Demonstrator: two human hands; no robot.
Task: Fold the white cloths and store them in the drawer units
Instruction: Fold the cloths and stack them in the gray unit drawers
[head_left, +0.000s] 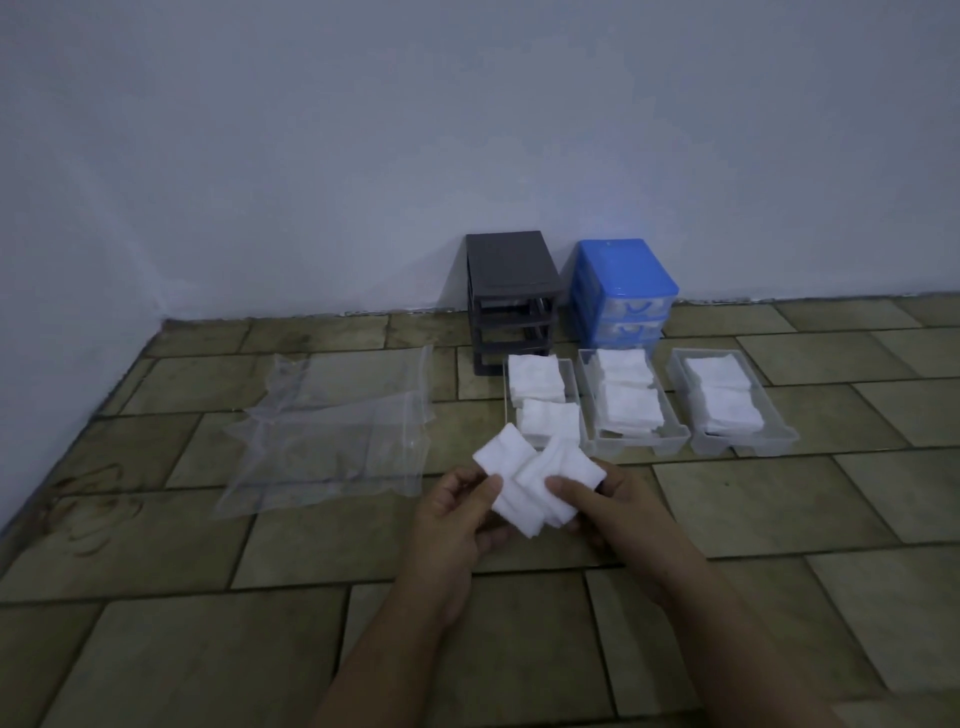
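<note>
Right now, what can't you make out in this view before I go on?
Head view only:
- Cloths: the count is unclear; they overlap, and both hands, left hand and right hand, cover their lower edges.
- Grey drawer unit: inside too dark.
- Blue drawer unit: contents blurred.
- Left tray: near end hidden behind the cloths.

head cam | faces forward-down | near hands (535, 499) | single view

Both forearms run off the bottom edge. Held cloths (537, 483) hide the fingertips. Blue unit (621, 291) drawer contents are blurred.
</note>
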